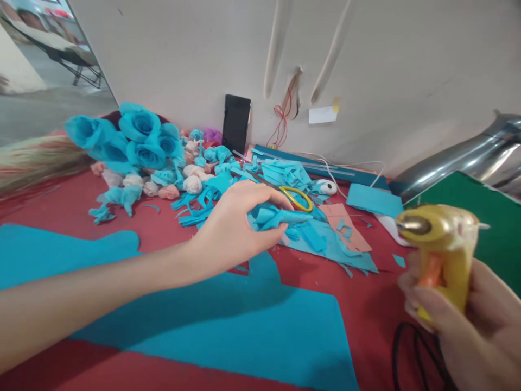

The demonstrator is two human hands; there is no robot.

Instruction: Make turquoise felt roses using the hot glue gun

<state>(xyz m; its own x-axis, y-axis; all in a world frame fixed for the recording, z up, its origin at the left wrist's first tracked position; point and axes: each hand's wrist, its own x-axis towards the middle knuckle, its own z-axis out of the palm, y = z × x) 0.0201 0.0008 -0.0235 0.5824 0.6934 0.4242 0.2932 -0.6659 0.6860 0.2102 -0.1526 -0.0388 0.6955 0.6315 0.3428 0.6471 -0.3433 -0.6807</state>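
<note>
My left hand (230,225) reaches over the middle of the table, its thumb and fingers closed around a rolled blue crepe-paper flower (268,216). Just beyond the fingers are the yellow handles of scissors (299,198), lying among blue paper scraps (285,172). At the right, my right hand (456,320) is wrapped round the grip of a yellow hot glue gun (445,225) with an orange trigger. Its metal nozzle points left, and a glue stick end shows at the back. Beneath my left arm spreads a large blue paper sheet (244,320).
Finished blue paper flowers (142,127) and small pale roses (193,182) are heaped at the back left. A phone (236,122) leans on the wall. A pink paper piece (345,225), a green board (464,217) and a black cord (417,347) are on the right.
</note>
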